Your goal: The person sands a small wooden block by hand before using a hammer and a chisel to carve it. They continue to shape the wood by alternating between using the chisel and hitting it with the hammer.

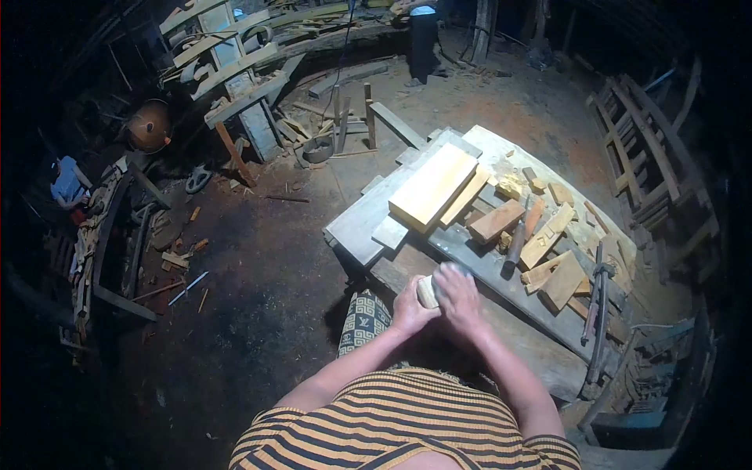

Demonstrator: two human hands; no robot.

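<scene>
A small pale piece, which looks like wood, (428, 292) is held just in front of my body at the near edge of the workbench (486, 313). Around its left side wrap the fingers of my left hand (410, 308). My right hand (457, 296) presses against its right side, fingers bent; a greyish thing shows at those fingertips, too blurred to name. Beyond my hands lie a large pale wood block (433, 184), a reddish block (497, 220) and a dark-handled tool (515, 247).
Wood offcuts (562, 282) and a bow-shaped tool (599, 313) lie on the bench's right side. A plank rack (638, 149) stands far right. Stacked timber (235, 70) rises at the back left. Scraps and a white stick (188, 287) lie on the dark floor.
</scene>
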